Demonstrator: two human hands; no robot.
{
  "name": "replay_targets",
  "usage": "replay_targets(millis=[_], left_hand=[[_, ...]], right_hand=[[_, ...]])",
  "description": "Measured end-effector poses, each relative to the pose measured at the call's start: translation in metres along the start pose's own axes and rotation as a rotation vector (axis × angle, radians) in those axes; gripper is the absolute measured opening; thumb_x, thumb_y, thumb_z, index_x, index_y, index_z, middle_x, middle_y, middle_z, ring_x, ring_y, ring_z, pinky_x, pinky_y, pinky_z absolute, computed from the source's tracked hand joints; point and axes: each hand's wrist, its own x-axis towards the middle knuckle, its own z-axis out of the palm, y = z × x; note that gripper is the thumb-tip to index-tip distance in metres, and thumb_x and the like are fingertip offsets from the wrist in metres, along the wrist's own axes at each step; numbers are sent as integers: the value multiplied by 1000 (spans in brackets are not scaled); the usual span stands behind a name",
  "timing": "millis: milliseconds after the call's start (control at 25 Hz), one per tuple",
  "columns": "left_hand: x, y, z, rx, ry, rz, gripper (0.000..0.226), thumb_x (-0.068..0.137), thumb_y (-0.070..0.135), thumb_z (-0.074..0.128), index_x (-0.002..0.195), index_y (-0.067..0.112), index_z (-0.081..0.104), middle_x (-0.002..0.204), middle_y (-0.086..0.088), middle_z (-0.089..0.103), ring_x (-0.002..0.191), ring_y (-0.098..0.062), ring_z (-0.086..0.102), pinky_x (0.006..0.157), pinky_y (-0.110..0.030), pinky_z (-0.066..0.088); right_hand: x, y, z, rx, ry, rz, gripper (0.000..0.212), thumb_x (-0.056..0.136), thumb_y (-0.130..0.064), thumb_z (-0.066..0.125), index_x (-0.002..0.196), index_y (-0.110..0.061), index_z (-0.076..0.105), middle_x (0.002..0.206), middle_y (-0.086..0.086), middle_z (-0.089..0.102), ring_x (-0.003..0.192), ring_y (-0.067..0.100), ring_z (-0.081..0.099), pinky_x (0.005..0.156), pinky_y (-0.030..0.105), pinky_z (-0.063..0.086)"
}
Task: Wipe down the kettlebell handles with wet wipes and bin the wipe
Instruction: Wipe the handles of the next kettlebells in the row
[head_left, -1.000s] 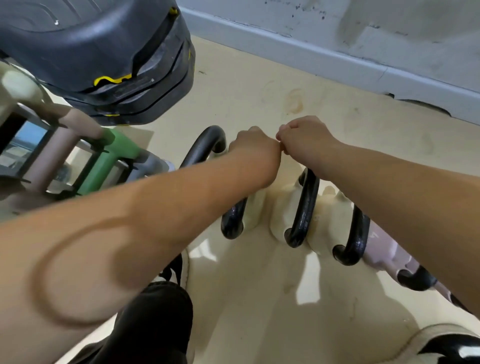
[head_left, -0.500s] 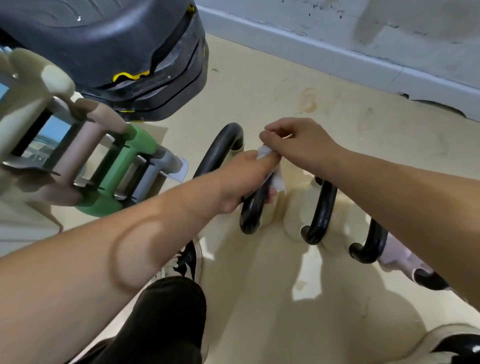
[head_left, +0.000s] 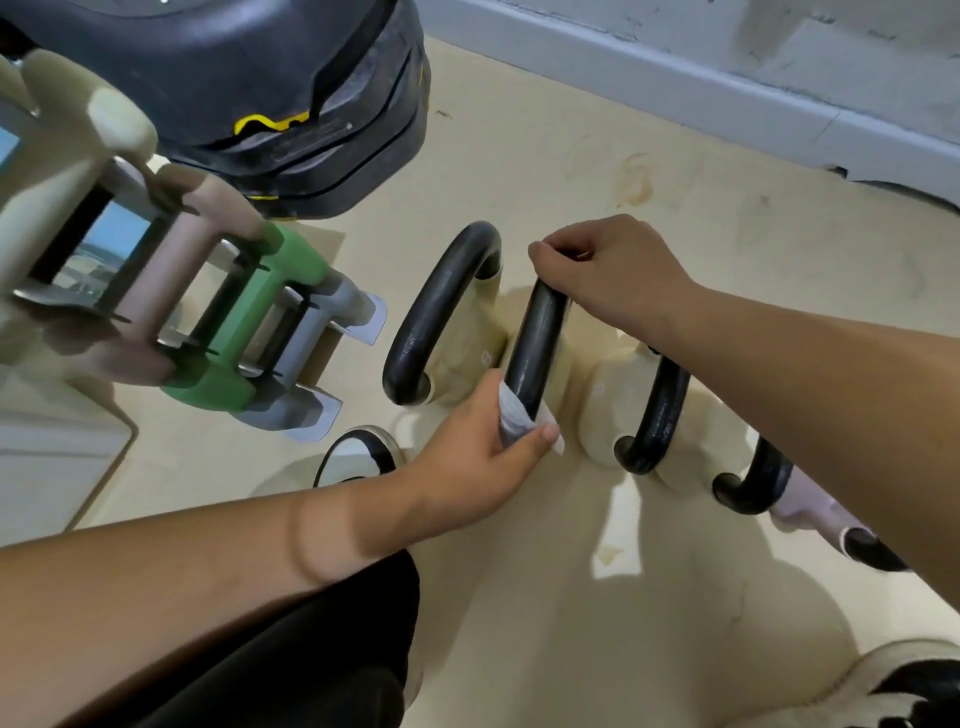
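Left hand (head_left: 467, 452) clamped round wipe (head_left: 514, 415), just slid down second handle (head_left: 537, 343); right hand (head_left: 608, 265) gripping its far bend. Wiping underway, bin later.

In the middle of the frame, the left hand (head_left: 475, 460) pinches a white wet wipe (head_left: 513, 415) round the lower end of a black kettlebell handle (head_left: 537, 338). The right hand (head_left: 610, 270) grips that handle's top. A second handle (head_left: 441, 301) stands just left and a third handle (head_left: 660, 410) right. A green dumbbell (head_left: 244, 332) lies racked at mid-left.
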Motion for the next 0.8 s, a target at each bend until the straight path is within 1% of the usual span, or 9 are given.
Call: replay_targets(millis=[80, 120, 280, 360, 440, 520, 640, 720, 800], left_hand=[[23, 19, -5, -27, -22, 9, 37, 105, 34, 55, 87, 3, 67, 59, 14, 58, 56, -2, 51, 62, -23, 42], [38, 30, -9, -56, -26, 1, 42, 106, 32, 52, 80, 1, 63, 57, 13, 57, 55, -6, 49, 61, -25, 41], [82, 48, -16, -150, -6, -76, 31, 103, 28, 52, 81, 7, 49, 70, -15, 47, 66, -19, 46, 65, -33, 43], [62, 29, -8, -73, 50, 5, 38, 102, 35, 53, 83, 2, 54, 69, -15, 58, 65, -17, 55, 70, -38, 54], [24, 4, -3, -64, 28, 89, 31, 103, 33, 57, 90, 5, 52, 72, -4, 58, 65, -12, 54, 70, -34, 50], [0, -19, -3, -3, -56, 92, 22, 102, 31, 59, 107, 12, 49, 88, -3, 61, 78, -14, 59, 77, -33, 51], [-6, -41, -6, 155, -141, 148, 33, 102, 29, 57, 132, 20, 47, 110, 2, 60, 101, -14, 58, 92, -37, 50], [-4, -40, -3, 186, -90, 156, 36, 99, 27, 59, 133, 21, 48, 109, 5, 57, 101, -13, 55, 93, -37, 49], [1, -26, 1, 65, -31, 94, 33, 91, 28, 64, 120, 14, 57, 103, -2, 62, 96, -20, 60, 90, -42, 52]], right_hand=[[-2, 0, 0, -10, 4, 6, 39, 87, -55, 53, 76, -22, 70, 51, -7, 49, 53, 13, 44, 60, 32, 46], [-3, 0, 1, -12, 3, 11, 39, 87, -54, 52, 76, -21, 69, 51, -5, 46, 54, 14, 43, 60, 33, 45], [-5, -4, 1, 19, 8, 25, 35, 84, -49, 51, 68, -21, 65, 54, -2, 46, 59, 15, 42, 62, 32, 44], [-6, -4, -1, 12, 2, 16, 36, 85, -51, 52, 72, -21, 67, 54, -2, 44, 57, 15, 39, 61, 32, 43], [-7, -3, -2, 11, -6, 9, 37, 86, -53, 52, 68, -23, 66, 49, -5, 41, 53, 16, 37, 60, 31, 42], [-6, -3, -2, 12, -5, 8, 37, 87, -53, 52, 73, -24, 69, 47, -7, 42, 52, 15, 39, 61, 32, 46], [-6, -2, -1, 2, 6, 1, 40, 88, -54, 51, 77, -20, 69, 47, -7, 42, 52, 14, 41, 63, 31, 46], [-7, -2, 1, -6, 16, -3, 41, 88, -53, 50, 74, -17, 66, 46, -7, 41, 53, 15, 40, 62, 31, 44], [-6, -2, 2, -8, 23, 2, 42, 88, -52, 50, 72, -16, 64, 46, -6, 40, 53, 16, 39, 62, 31, 42]])
